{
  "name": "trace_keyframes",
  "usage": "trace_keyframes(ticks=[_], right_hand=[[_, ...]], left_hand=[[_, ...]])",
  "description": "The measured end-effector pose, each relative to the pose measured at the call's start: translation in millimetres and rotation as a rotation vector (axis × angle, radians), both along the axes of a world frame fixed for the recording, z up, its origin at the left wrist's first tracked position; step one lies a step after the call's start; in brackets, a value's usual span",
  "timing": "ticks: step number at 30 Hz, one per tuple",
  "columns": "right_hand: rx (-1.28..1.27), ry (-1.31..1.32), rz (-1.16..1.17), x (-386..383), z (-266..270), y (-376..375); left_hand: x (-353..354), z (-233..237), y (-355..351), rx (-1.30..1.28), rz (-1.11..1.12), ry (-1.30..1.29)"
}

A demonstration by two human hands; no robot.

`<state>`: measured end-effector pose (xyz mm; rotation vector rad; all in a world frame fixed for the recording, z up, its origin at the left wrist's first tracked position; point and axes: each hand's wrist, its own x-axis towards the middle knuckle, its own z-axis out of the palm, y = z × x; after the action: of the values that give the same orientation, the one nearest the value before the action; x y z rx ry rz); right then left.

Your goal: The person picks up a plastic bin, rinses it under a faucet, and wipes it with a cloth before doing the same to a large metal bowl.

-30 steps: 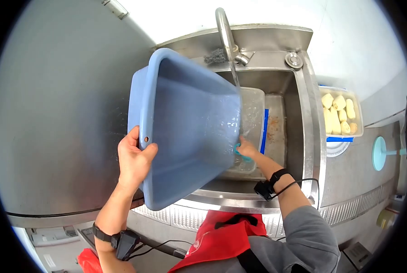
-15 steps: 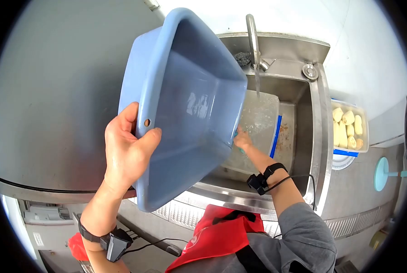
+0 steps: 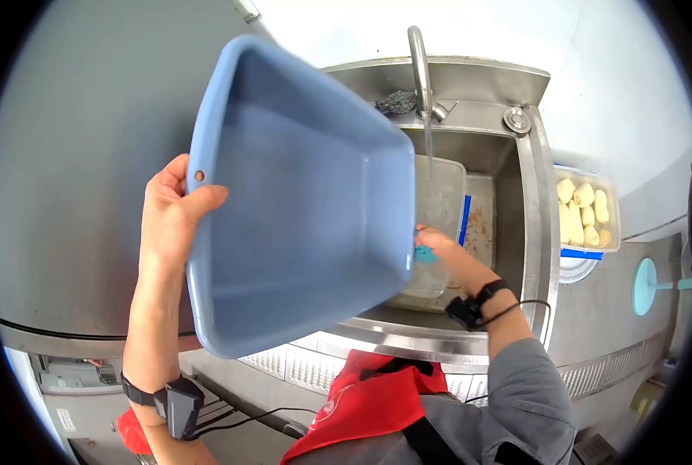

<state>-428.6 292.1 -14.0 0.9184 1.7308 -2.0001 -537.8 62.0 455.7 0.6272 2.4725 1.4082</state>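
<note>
A large blue plastic basin (image 3: 307, 209) is held tilted on its side, its open inside facing me. My left hand (image 3: 171, 221) is closed on its left rim beside a small hole, thumb over the edge. My right hand (image 3: 439, 242) is at the basin's right end, over the sink, closed on what looks like a turquoise cloth (image 3: 424, 254); the basin hides part of its fingers. Below, a translucent plastic tub (image 3: 443, 186) lies in the steel sink (image 3: 525, 232), with water running into it from the faucet (image 3: 419, 66).
A dark scouring pad (image 3: 396, 102) and a metal drain strainer (image 3: 517, 119) lie on the sink ledge. Right of the sink stands a clear container (image 3: 611, 232) of pale, peeled-looking pieces. A large grey metal surface (image 3: 82, 170) borders the left side.
The basin has moved left and turned to face me more squarely, my left hand going with it. My right hand has shifted slightly right, and more turquoise shows below it.
</note>
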Motion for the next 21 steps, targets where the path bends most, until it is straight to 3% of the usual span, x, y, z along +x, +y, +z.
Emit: trace_keyframes(ticks=[2, 6, 10, 11, 14, 16, 19, 21], right_hand=[[-0.048, -0.024, -0.164, 38.1, 28.9, 11.9], [0.034, -0.007, -0.046, 102.5, 3.2, 66.3], [0.101, -0.139, -0.098, 149.0, 67.7, 85.0], [0.209, -0.196, -0.131, 154.8, 95.3, 80.6], [0.333, -0.206, -0.028, 181.6, 70.2, 97.6], [0.553, -0.263, 0.058, 186.3, 75.0, 91.7], [0.913, -0.226, 0.157, 191.0, 66.5, 82.8], [1.062, -0.117, 0.016, 176.5, 64.7, 91.4]], left_hand=[[-24.7, -15.6, -10.0, -0.013, 0.048, -0.048], [-57.0, -69.5, -20.7, 0.0, 0.046, -0.194], [-71.5, -102.7, -15.3, -0.026, 0.024, -0.38], [-74.9, -111.5, -15.5, -0.054, 0.014, -0.417], [-78.9, -143.2, -13.0, -0.192, -0.002, -0.411], [-83.4, -175.9, -21.4, -0.387, -0.107, -0.316], [-75.7, -185.8, -25.9, -0.362, -0.093, -0.264], [-76.9, -187.8, -30.8, -0.31, -0.099, -0.244]])
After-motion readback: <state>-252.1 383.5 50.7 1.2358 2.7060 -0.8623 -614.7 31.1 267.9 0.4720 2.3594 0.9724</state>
